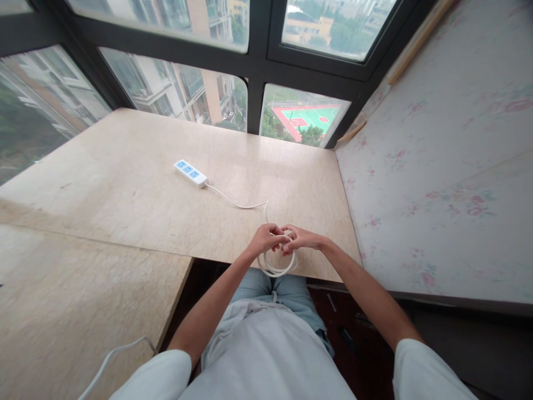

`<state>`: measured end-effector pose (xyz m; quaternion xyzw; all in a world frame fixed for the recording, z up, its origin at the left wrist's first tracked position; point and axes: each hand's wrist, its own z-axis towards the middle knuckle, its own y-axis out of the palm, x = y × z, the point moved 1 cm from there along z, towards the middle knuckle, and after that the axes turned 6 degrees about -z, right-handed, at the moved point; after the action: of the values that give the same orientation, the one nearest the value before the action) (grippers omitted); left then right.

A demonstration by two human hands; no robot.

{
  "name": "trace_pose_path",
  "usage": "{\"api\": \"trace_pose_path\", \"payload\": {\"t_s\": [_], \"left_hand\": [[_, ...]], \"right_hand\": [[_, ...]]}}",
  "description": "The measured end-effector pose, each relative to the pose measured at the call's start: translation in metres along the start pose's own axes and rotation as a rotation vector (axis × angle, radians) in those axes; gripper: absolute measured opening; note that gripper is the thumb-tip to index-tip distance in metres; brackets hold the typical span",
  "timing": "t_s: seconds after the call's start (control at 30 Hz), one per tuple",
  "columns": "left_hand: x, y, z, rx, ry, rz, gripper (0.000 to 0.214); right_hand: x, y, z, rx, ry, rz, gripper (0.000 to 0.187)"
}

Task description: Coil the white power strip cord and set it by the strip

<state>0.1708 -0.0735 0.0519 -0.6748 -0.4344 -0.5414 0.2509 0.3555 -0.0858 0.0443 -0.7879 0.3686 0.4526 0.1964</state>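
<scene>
A white power strip [190, 173] with blue sockets lies on the beige tabletop [125, 189]. Its white cable [239, 204] runs toward me and ends in a coil [277, 268] of a few loops near the table's front edge. My left hand [266, 238] is closed on the top of the coil. My right hand [300, 239] meets it from the right, fingers pinched on the same loops. The two hands touch above the coil.
Large windows [187, 89] rise behind the table. A floral-patterned board [437, 166] slopes up on the right. A lower beige surface [75, 311] sits at my left, with another white cable [109, 359] crossing its near edge. Dark floor [353, 328] shows under the table.
</scene>
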Motion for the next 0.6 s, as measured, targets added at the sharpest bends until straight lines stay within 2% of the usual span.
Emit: {"api": "trace_pose_path", "payload": {"t_s": [0.07,0.13,0.17,0.23,0.33,0.4,0.5,0.6], "left_hand": [[0.003,0.003,0.005,-0.038,0.028,0.072,0.024],[0.006,0.008,0.01,-0.063,0.066,0.16,0.016],[0.007,0.01,0.012,-0.067,0.09,0.209,0.013],[0.008,0.015,0.016,-0.054,0.151,0.298,0.009],[0.01,0.021,0.019,0.001,0.274,0.405,0.009],[0.012,0.025,0.018,0.045,0.346,0.493,0.014],[0.02,0.026,0.014,0.096,0.448,0.617,0.022],[0.033,0.011,0.011,0.195,0.618,0.671,0.024]], "right_hand": [[-0.007,0.003,-0.002,-0.046,-0.028,-0.057,0.048],[-0.012,0.005,-0.003,-0.034,-0.047,-0.098,0.033],[-0.012,0.006,-0.002,0.0,-0.051,-0.116,0.028],[-0.011,0.006,-0.002,0.113,-0.051,-0.159,0.029],[-0.005,0.007,-0.003,0.301,-0.092,-0.22,0.042],[-0.001,0.007,-0.005,0.392,-0.118,-0.233,0.041],[0.005,0.007,-0.012,0.438,-0.096,-0.227,0.028],[0.01,0.008,-0.021,0.421,-0.039,-0.173,0.018]]}}
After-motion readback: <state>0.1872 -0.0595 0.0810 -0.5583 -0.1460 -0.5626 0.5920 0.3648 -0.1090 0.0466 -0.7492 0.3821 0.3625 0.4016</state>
